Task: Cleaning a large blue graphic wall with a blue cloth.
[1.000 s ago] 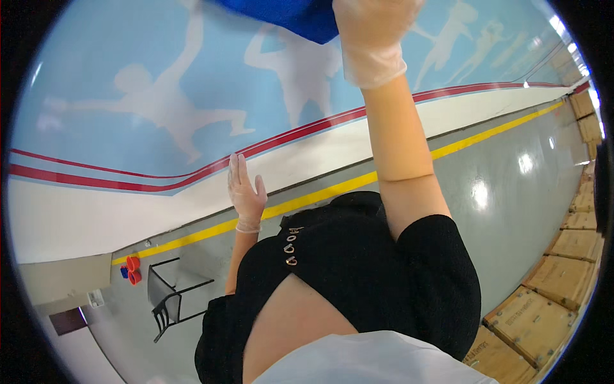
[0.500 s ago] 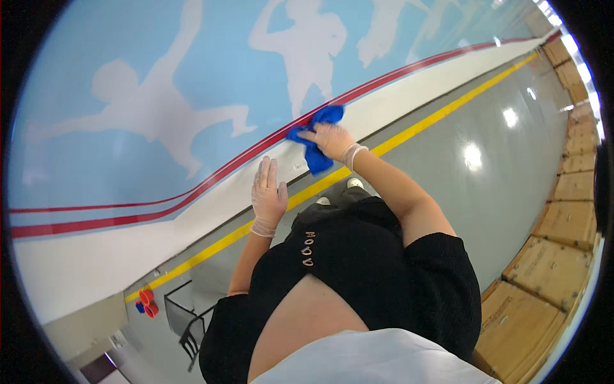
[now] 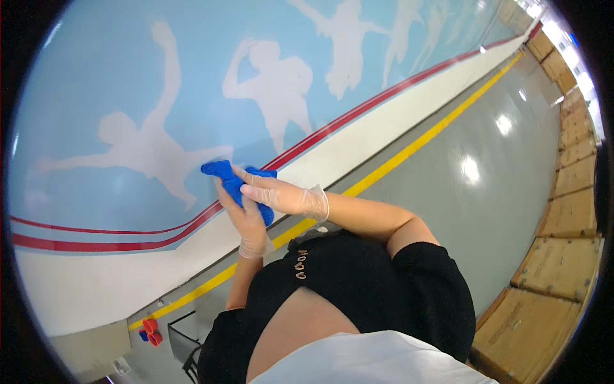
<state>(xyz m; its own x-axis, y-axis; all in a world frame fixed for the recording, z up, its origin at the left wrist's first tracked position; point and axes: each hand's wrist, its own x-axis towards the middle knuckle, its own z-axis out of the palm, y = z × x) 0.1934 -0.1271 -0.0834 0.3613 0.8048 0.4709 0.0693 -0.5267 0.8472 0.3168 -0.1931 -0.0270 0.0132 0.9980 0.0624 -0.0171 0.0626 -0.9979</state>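
Lt-blue wall w/ pale human silhouettes takes up the far L, gray floor on the R. Both hands, in clear gloves, are brought together at the bunched blue cloth, which is up in front of the body, nr the wall's red stripes; can't tell if it touches the wall. R hand pinches the cloth btwn thumb & fairly straight fingers; L hand sits just nearer & to the L, fingers up along the cloth's L side, thumb apart; can't tell if it grips or only supports. Next out: black top on the wearer, white cloth nearest. Past the hands, red stripes edge the blue, w/ a white band below, then a yellow line on the floor. Nr L: red-orange round items & a dark-framed chair, partly hidden. Far R: row of tan boxes, nr to far.
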